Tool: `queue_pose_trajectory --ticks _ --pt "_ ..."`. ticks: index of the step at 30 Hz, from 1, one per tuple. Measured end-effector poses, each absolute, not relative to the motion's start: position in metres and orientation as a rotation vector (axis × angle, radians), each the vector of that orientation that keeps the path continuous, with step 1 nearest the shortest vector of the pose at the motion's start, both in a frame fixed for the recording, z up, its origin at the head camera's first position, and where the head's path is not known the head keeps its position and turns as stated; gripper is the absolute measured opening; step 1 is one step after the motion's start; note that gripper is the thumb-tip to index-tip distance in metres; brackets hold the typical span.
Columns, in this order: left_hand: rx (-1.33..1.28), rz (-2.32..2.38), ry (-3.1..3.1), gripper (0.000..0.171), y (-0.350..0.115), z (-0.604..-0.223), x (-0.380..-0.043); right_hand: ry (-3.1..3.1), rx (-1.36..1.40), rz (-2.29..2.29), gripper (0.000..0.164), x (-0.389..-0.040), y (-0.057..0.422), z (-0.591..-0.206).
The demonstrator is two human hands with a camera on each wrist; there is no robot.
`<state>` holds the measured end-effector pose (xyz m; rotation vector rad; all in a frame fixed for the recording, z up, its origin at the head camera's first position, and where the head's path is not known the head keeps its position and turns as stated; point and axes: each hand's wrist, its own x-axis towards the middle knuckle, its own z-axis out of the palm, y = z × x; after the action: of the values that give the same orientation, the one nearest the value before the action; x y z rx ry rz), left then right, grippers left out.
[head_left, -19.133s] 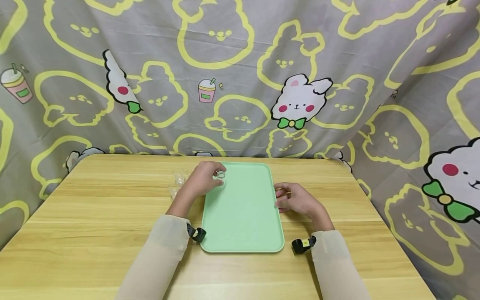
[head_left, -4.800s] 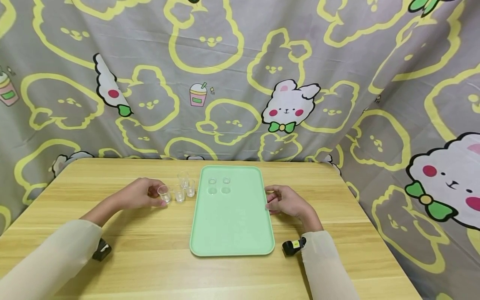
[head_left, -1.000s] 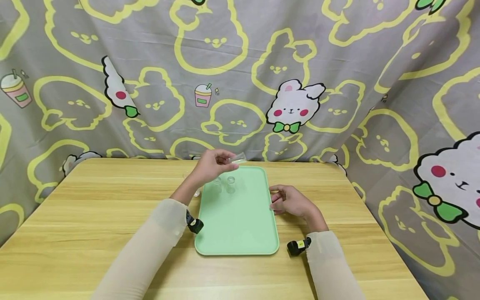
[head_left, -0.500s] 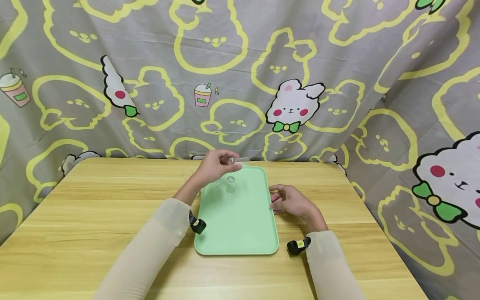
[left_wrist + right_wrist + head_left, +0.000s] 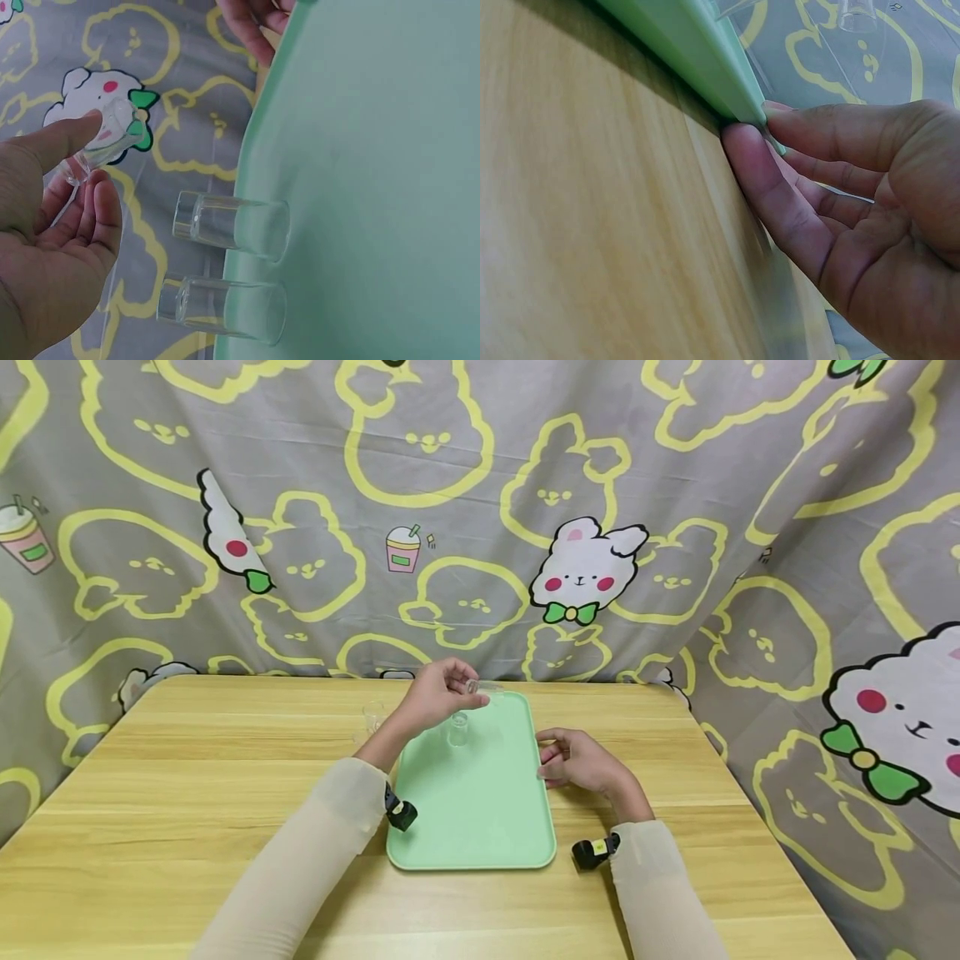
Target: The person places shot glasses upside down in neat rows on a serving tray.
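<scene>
My left hand (image 5: 437, 697) holds a small clear shot glass (image 5: 491, 687) between thumb and fingers over the far end of the green tray (image 5: 476, 810). In the head view this glass lies sideways, its thick base toward the fingers. Two more glasses, one shot glass (image 5: 232, 223) and a second shot glass (image 5: 225, 307), stand upside down on the tray in the left wrist view. The left hand partly covers that group in the head view. My right hand (image 5: 585, 764) pinches the tray's right edge, its fingertips at the rim in the right wrist view.
Clear glasses (image 5: 372, 714) stand on the wooden table (image 5: 187, 810) left of the tray, partly hidden behind the left forearm. A patterned curtain (image 5: 300, 527) hangs along the table's far edge and the right side.
Since 4.8 seconds ago the left hand has carried a glass from the left group to over the tray. In the last second it turned the glass sideways and shifted slightly right. The right hand stays put.
</scene>
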<state>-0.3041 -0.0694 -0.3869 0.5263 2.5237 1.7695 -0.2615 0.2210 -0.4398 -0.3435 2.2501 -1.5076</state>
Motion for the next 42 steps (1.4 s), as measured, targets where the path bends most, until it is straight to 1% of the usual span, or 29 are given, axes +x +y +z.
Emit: queue_pose_trajectory --ticks 7,24,34,42 --pt "0.569 1.737 2.555 0.028 -0.066 -0.389 -0.305 2.253 -0.341 -1.503 0.061 -0.262 0.221 -0.44" --pt "0.69 1.589 2.591 0.037 -0.062 -0.397 -0.306 2.262 -0.327 -1.5 0.06 -0.262 0.22 -0.439" --pt "0.733 1.378 2.691 0.032 -0.058 -0.4 -0.311 2.257 -0.339 -1.504 0.061 -0.263 0.219 -0.439" --pt "0.817 1.125 2.769 0.036 -0.053 -0.398 -0.314 2.248 -0.32 -1.511 0.061 -0.262 0.22 -0.439"
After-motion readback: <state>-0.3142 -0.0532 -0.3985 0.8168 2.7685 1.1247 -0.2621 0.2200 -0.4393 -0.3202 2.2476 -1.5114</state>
